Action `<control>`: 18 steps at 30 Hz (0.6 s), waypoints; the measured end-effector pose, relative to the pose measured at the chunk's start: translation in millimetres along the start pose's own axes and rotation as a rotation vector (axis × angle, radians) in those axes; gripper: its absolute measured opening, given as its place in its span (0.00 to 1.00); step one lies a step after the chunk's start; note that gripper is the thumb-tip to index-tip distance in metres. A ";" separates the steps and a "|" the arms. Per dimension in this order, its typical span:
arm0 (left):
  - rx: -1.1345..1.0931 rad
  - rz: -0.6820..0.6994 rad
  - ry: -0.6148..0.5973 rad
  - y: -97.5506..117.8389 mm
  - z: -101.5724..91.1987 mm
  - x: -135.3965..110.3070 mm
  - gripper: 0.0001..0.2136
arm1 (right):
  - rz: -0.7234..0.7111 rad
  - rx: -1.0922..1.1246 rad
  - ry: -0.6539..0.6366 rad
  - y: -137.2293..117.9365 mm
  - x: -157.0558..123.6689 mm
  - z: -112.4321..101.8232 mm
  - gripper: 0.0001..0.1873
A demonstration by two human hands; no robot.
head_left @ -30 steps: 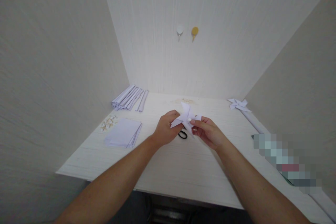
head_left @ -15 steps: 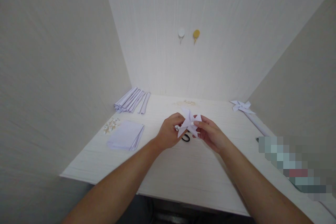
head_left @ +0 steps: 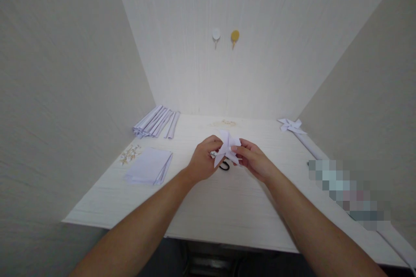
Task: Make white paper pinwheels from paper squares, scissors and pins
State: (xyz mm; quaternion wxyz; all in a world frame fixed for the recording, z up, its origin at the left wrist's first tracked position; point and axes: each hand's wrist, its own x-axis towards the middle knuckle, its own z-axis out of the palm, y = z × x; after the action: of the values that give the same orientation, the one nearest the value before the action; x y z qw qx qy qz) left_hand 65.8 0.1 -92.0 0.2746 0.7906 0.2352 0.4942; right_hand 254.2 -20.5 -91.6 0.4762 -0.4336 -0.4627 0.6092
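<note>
Between my two hands, above the middle of the table, is a white paper pinwheel [head_left: 226, 149] with pointed blades. My left hand [head_left: 205, 160] is closed on its left side, with part of its fingers hidden behind the paper. From the right, the thumb and fingers of my right hand [head_left: 253, 159] pinch the pinwheel near its centre. Just below the pinwheel, the black handle of what looks like scissors [head_left: 224, 165] shows on the table; the rest is covered by my hand and the paper.
Rolled paper tubes [head_left: 152, 122] lie at the back left. Small pins or fasteners [head_left: 130, 154] are heaped beside a stack of white paper [head_left: 150, 165]. Another pinwheel [head_left: 291, 126] rests on a long tube at the back right. Two hooks [head_left: 235, 35] hang on the wall.
The whole view has shifted slightly, so things appear a little farther left. My hands still hold the pinwheel, and my right thumb has moved slightly at its centre.
</note>
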 end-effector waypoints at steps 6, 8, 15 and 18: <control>0.006 -0.005 0.030 -3.6 0.0 0.3 0.09 | -0.022 0.007 0.018 -2.8 0.2 -6.6 0.18; 0.002 -0.022 0.031 -4.5 0.2 0.3 0.10 | -0.038 0.001 0.021 -4.0 0.0 -8.2 0.17; -0.024 -0.055 0.067 -7.0 1.3 -0.7 0.08 | -0.068 -0.044 0.021 -3.7 0.1 -8.3 0.16; -0.041 -0.090 0.089 -8.3 2.7 -1.3 0.07 | -0.084 -0.088 0.004 -2.9 0.4 -7.8 0.17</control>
State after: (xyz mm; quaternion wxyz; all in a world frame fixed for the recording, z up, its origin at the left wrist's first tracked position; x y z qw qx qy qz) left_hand 66.9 4.8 -99.3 0.3021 0.7506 0.2723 0.5208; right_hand 262.1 -18.6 -90.4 0.4827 -0.4357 -0.5057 0.5669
